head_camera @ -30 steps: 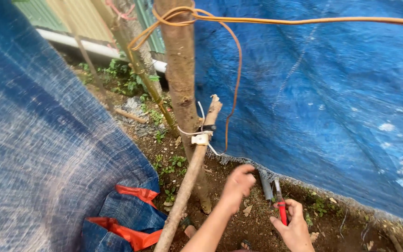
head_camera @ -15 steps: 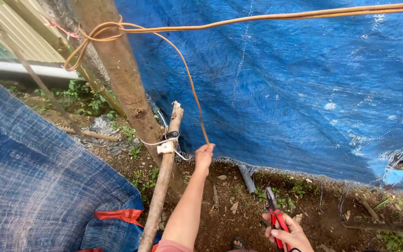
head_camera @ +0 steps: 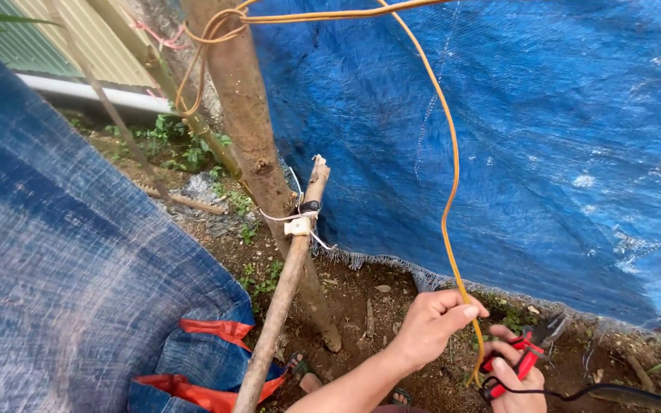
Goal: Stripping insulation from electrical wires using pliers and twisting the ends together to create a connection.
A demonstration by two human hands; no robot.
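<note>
Clearly thin orange cord, hanging from loop round upright wooden post, runs down between thumb and forefinger of left hand, fingers curled lightly round it. Right hand, just below, fingers closed on red-handled pliers. Cord likely light, limp, fairly smooth, so may slip; best pinch point just above fingers. Blue tarp hangs behind hands.

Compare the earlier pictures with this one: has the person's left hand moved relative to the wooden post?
Yes. The left hand has come away from the wooden post, moving rightward to grip the orange cord, close to the right hand holding the red-handled pliers.
</note>
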